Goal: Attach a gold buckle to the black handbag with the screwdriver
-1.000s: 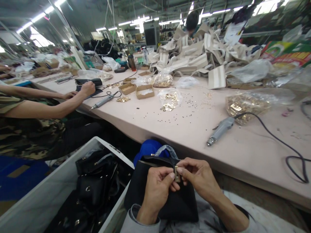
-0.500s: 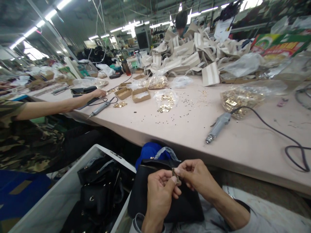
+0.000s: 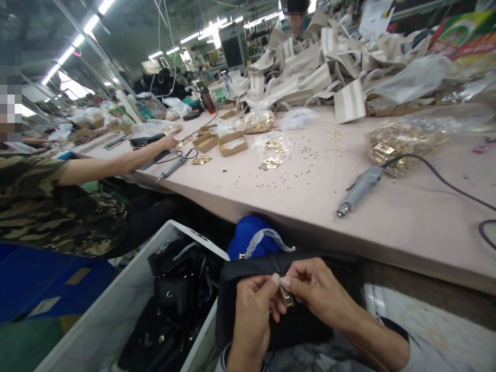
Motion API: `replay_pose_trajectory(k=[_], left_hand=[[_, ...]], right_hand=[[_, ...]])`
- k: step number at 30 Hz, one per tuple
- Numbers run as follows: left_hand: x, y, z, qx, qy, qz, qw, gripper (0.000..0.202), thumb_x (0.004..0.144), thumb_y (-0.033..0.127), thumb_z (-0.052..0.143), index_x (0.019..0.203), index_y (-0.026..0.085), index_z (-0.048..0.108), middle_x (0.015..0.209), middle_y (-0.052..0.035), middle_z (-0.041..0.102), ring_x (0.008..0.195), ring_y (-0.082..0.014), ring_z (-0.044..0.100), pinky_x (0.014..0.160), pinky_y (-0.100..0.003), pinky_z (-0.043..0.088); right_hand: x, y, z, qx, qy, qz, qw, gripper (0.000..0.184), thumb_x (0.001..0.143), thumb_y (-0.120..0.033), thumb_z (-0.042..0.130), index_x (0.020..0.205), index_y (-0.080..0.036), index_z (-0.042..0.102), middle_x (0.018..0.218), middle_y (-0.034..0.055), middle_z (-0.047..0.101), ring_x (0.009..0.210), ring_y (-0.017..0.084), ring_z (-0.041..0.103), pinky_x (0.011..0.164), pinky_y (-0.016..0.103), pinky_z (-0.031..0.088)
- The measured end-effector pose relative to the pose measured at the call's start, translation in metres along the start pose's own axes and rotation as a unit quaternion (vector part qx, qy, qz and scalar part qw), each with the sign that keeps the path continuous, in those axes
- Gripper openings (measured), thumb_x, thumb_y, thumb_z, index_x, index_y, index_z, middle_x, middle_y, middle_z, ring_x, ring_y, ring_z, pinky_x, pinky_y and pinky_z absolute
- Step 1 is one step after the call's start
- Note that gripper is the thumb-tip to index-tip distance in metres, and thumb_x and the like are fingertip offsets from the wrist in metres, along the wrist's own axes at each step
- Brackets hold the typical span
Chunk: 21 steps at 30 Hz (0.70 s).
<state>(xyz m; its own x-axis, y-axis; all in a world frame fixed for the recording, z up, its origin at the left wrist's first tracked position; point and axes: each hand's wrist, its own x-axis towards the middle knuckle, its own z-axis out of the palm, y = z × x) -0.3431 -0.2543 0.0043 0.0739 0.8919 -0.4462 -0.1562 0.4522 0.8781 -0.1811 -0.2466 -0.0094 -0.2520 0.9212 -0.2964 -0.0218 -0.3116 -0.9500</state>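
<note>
A black handbag [image 3: 228, 294] rests on my lap, its top handle [image 3: 267, 236] wrapped in clear plastic. In front of it, my left hand [image 3: 253, 302] and my right hand [image 3: 315, 289] meet with thumbs and fingertips pinched. Between them is a gold metal clasp [image 3: 287, 297], which both hands grip near its upper end. Its lower part slants down in front of the bag. The black strap [image 3: 276, 263] on the bag leads down to my fingertips; whether the clasp is fixed to it is hidden.
A white bin [image 3: 116, 305] of black bags stands at left. On the table [image 3: 248, 199] lie a grey electric screwdriver [image 3: 360, 191], a plastic bag of gold fittings [image 3: 403, 142], loose fittings [image 3: 270, 163] and tiny dark screws. A co-worker's arm [image 3: 120, 163] reaches across at left.
The view has tilted and shifted, moving the table up and right in the picture. The clasp has turned, so more of its gold face shows below my fingers. My hands remain together.
</note>
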Motion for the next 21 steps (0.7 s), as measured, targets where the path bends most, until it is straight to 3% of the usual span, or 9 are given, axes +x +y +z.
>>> replay_pose_trajectory(k=[6,10,16,20,21], left_hand=[[0.003,-0.004,0.003,-0.017,0.008,0.054,0.998,0.037,0.08,0.04,0.081,0.063,0.014,0.063,0.05,0.0049,0.046,0.045,-0.0055,0.035,0.045,-0.019,0.026],[0.004,-0.011,0.008,-0.001,0.05,0.085,0.995,0.036,0.083,0.043,0.08,0.069,0.013,0.066,0.056,0.0036,0.053,0.048,-0.0057,0.038,0.047,-0.019,0.029],[0.008,-0.017,0.01,0.059,0.059,0.064,0.994,0.04,0.082,0.049,0.079,0.071,0.014,0.065,0.052,0.005,0.049,0.042,-0.0064,0.038,0.042,-0.02,0.029],[0.007,-0.016,0.009,0.032,0.067,0.03,0.997,0.051,0.068,0.062,0.089,0.075,0.017,0.066,0.056,0.0,0.056,0.043,-0.0104,0.047,0.039,-0.022,0.034],[0.007,-0.014,0.009,0.023,0.057,0.01,0.998,0.054,0.066,0.066,0.089,0.081,0.019,0.069,0.059,-0.0029,0.06,0.046,-0.0146,0.053,0.038,-0.024,0.036]], right_hand=[[-0.002,0.005,0.002,-0.075,0.01,-0.026,0.997,0.04,0.091,-0.05,0.066,0.071,-0.016,0.066,0.063,0.0022,0.061,0.06,0.014,0.048,0.057,0.028,0.034],[-0.008,0.0,0.002,-0.14,0.013,-0.028,0.99,0.032,0.091,-0.044,0.064,0.074,-0.017,0.065,0.067,0.0016,0.061,0.063,0.015,0.051,0.059,0.028,0.036],[-0.015,0.003,-0.003,-0.127,-0.024,0.004,0.992,0.034,0.09,-0.049,0.061,0.074,-0.019,0.061,0.065,-0.0002,0.056,0.059,0.014,0.047,0.055,0.026,0.035],[-0.018,0.017,-0.006,-0.144,0.023,-0.028,0.989,0.043,0.087,-0.062,0.063,0.075,-0.021,0.067,0.072,0.0037,0.064,0.071,0.02,0.058,0.066,0.031,0.047],[-0.017,0.019,-0.007,-0.161,0.036,-0.032,0.986,0.045,0.081,-0.066,0.068,0.067,-0.023,0.066,0.07,0.0047,0.064,0.069,0.021,0.06,0.065,0.033,0.049]])
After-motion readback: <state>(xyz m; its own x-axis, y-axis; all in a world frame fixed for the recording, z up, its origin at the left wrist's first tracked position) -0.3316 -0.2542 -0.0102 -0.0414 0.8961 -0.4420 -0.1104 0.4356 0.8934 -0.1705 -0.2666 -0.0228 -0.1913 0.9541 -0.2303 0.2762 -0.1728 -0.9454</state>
